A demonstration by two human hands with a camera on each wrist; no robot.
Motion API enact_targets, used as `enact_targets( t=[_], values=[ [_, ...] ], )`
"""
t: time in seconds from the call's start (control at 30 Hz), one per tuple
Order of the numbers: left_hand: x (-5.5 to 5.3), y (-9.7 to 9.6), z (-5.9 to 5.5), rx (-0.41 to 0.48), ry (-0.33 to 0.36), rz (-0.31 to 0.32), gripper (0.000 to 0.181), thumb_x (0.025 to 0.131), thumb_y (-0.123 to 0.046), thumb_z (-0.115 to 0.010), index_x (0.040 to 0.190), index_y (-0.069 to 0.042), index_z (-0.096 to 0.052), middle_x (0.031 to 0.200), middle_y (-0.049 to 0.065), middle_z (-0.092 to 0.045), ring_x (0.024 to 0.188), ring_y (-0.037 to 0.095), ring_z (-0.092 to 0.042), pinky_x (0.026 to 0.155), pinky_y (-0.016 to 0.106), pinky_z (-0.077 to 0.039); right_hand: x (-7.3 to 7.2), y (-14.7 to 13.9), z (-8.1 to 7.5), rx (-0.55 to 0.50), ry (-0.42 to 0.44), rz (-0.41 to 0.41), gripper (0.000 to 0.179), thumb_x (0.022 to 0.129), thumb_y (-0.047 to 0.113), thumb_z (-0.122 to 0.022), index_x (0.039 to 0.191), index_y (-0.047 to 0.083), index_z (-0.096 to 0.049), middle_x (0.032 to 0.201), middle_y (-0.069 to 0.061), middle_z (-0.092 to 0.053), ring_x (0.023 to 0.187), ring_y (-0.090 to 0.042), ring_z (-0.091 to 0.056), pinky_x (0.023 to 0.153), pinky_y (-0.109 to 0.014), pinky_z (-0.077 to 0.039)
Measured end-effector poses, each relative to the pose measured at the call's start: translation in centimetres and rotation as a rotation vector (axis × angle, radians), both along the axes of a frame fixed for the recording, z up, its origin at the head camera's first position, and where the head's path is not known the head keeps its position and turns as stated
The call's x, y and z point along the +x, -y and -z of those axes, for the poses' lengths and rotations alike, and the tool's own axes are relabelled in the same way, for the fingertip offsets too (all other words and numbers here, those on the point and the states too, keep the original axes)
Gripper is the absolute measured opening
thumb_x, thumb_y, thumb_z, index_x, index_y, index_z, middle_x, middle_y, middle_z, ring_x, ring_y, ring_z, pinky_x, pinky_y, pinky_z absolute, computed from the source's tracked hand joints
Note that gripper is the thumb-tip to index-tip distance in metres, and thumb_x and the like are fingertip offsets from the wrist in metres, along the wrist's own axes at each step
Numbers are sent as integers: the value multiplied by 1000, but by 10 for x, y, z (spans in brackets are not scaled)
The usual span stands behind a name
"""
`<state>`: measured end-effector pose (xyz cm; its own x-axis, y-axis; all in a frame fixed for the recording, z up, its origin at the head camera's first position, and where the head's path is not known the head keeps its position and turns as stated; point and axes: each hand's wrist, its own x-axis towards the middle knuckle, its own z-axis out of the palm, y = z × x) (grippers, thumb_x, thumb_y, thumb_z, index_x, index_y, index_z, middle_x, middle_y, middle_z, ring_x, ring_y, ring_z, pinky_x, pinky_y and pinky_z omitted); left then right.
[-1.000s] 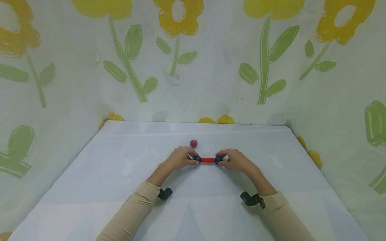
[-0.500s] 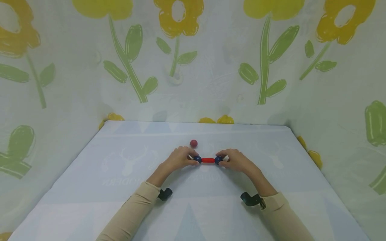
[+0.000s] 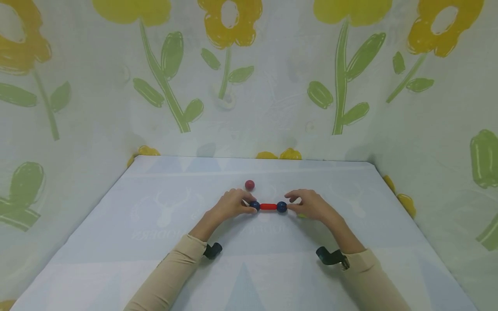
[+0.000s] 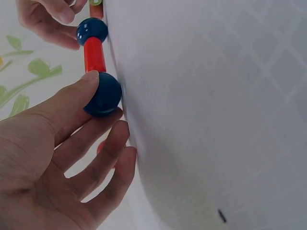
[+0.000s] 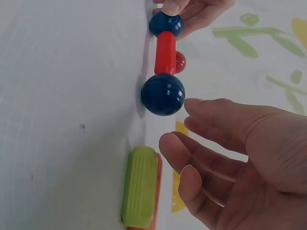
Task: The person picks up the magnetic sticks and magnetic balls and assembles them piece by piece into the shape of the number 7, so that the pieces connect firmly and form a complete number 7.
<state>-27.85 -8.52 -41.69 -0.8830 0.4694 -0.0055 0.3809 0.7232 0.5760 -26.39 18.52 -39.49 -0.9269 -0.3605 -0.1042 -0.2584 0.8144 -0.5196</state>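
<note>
A red rod (image 3: 268, 207) lies on the table between two blue balls, joined to one at each end. My left hand (image 3: 232, 204) pinches the left blue ball (image 3: 254, 206) between thumb and fingers. By the right blue ball (image 3: 282, 207), my right hand (image 3: 309, 205) has its fingers spread apart, holding nothing; one fingertip is right at the ball's side in the right wrist view. A ridged green rod (image 5: 140, 187) lies close to that hand, with an orange-red piece (image 5: 158, 191) partly hidden behind it. In the head view the right hand mostly covers them.
A loose red ball (image 3: 250, 185) sits on the table (image 3: 268, 268) just beyond the left hand. Flower-printed curtains (image 3: 264, 99) rise behind the table and along both sides. Black wrist-worn pieces (image 3: 330, 255) stick out from the sleeves.
My right hand has let go of the right blue ball, opened its fingers and drawn back a little to the right. A bit of green now shows under it. The left hand keeps its pinch.
</note>
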Motion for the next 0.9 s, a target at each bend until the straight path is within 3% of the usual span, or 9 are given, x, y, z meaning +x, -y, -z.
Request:
enact_targets(
  t=[0.3,0.67,0.9],
  values=[
    [0,0,1,0,-10,3,34,83,-24,-80,114,-14,-74,105,1,-76,85,11,-65,76,24,-53,0,-16,-2,15,-38,1,36,92,19,-68,126,9,-65,111,-9,-70,90,-19,-64,76,-31,-56],
    [-3,0,3,-29,-28,6,35,82,-25,-80,114,-14,-74,105,0,-76,84,9,-64,77,24,-53,-2,-29,-5,29,-12,29,40,91,29,-71,125,11,-66,111,-9,-69,89,-19,-63,71,-28,-54],
    [-2,-1,1,-15,-11,4,35,82,-25,-80,114,-14,-74,104,1,-76,84,10,-64,75,24,-52,-3,-35,-3,40,-35,30,36,91,24,-70,123,9,-67,110,-10,-70,94,-21,-62,77,-32,-55]
  ],
)
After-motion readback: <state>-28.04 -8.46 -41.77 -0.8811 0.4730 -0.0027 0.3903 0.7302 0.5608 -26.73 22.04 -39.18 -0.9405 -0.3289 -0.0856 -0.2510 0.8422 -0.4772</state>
